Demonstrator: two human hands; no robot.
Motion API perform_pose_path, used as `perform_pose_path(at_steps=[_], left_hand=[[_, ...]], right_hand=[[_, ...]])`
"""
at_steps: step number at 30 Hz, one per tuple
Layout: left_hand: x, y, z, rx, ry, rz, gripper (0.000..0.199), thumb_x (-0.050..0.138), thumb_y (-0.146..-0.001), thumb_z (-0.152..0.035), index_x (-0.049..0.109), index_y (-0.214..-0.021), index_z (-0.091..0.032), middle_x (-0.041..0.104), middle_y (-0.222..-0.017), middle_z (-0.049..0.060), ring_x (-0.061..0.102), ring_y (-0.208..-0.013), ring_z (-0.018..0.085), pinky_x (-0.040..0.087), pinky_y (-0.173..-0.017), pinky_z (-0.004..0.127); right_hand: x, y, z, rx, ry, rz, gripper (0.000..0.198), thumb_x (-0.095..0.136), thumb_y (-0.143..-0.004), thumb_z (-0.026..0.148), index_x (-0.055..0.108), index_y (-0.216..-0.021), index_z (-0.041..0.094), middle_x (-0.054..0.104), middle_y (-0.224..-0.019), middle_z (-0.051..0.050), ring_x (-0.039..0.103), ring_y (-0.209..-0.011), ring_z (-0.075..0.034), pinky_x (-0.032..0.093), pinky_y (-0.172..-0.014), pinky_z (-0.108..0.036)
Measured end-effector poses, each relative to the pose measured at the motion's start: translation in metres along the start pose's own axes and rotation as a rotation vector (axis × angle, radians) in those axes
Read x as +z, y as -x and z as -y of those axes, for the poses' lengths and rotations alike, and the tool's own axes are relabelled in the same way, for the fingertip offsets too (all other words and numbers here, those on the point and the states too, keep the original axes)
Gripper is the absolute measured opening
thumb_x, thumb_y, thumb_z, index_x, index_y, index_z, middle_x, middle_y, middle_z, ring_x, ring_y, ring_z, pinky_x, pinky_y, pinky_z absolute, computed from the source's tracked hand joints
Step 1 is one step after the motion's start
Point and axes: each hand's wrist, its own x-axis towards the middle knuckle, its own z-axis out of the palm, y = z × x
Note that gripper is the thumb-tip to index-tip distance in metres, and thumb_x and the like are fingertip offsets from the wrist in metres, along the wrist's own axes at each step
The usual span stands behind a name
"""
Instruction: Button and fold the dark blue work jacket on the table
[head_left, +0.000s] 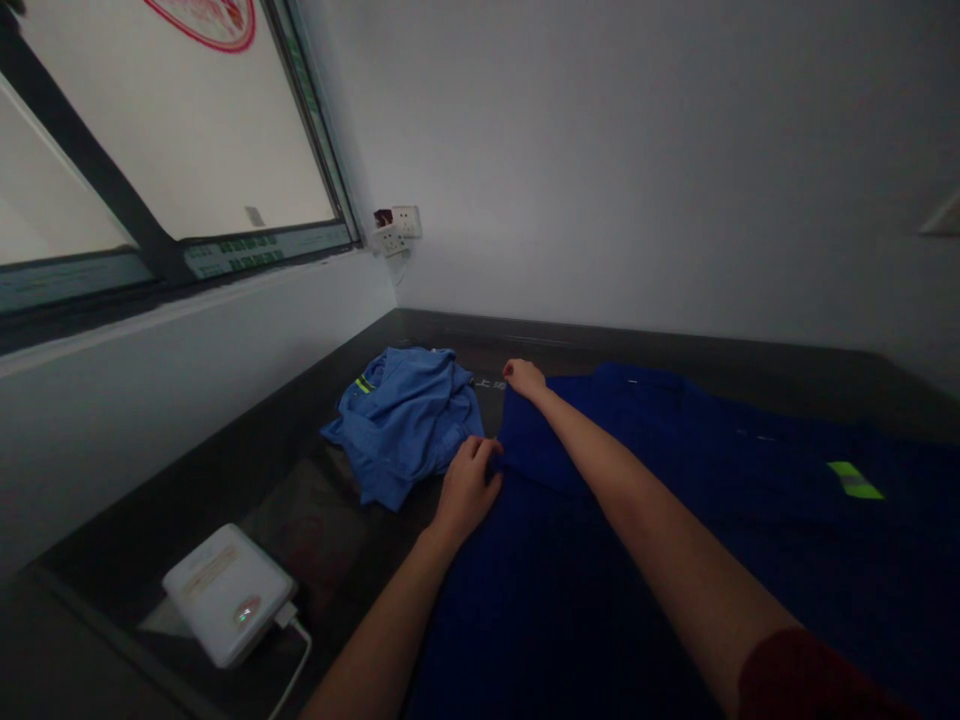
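A dark blue work jacket lies spread over the dark tabletop, a yellow-green reflective patch on its right part. Its left end runs up to both of my hands. My right hand is closed on the far left corner of the cloth, fingers pinched together. Nearer to me, my left hand has its fingers curled on the jacket's left edge, the fingertips partly hidden. Just left of this hand sits a crumpled lighter blue work shirt with a small yellow-green stripe.
A white box-shaped device with a white cable plugged in stands at the table's near left. White wall sockets are in the far corner. A dark-framed window runs along the left wall. The tabletop meets both walls.
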Motion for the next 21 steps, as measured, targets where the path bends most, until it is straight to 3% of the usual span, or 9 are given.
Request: perform_pose_path(at_steps=[5,9,17,21], left_hand=[[-0.006,0.001,-0.003,-0.02,-0.063,0.052,0.027,0.043,-0.074,-0.003,0.052,-0.09,-0.022,0.053,-0.099,0.004,0.054,-0.094,0.019,0.044,-0.083,0.03],[-0.006,0.0,0.0,-0.006,-0.077,0.1,0.027,0.041,-0.071,0.0,0.052,-0.084,-0.022,0.053,-0.095,0.004,0.053,-0.094,0.018,0.043,-0.083,0.03],[-0.004,0.0,0.002,-0.035,-0.17,0.176,0.028,0.042,-0.073,-0.002,0.055,-0.089,-0.02,0.056,-0.098,0.007,0.054,-0.095,0.02,0.042,-0.084,0.033],[-0.009,0.003,-0.007,-0.033,-0.317,0.141,0.023,0.048,-0.072,-0.006,0.057,-0.088,-0.02,0.058,-0.098,0.008,0.053,-0.097,0.024,0.04,-0.087,0.04]], right_hand=[[0.004,0.01,0.004,-0.032,0.07,-0.069,0.026,0.051,-0.089,0.018,0.054,-0.114,0.022,0.063,-0.114,-0.01,0.059,-0.103,-0.022,0.042,-0.083,-0.031],[0.01,0.012,0.006,-0.076,0.109,-0.086,0.023,0.046,-0.091,0.017,0.054,-0.112,0.021,0.063,-0.11,-0.011,0.059,-0.101,-0.022,0.041,-0.081,-0.03],[0.015,0.022,0.006,-0.142,0.169,-0.143,0.03,0.032,-0.094,0.013,0.057,-0.108,0.019,0.062,-0.11,-0.012,0.053,-0.105,-0.022,0.04,-0.082,-0.029],[0.014,0.025,0.015,-0.149,0.168,-0.203,0.031,0.032,-0.092,0.011,0.058,-0.109,0.016,0.059,-0.113,-0.016,0.049,-0.108,-0.024,0.038,-0.088,-0.035]])
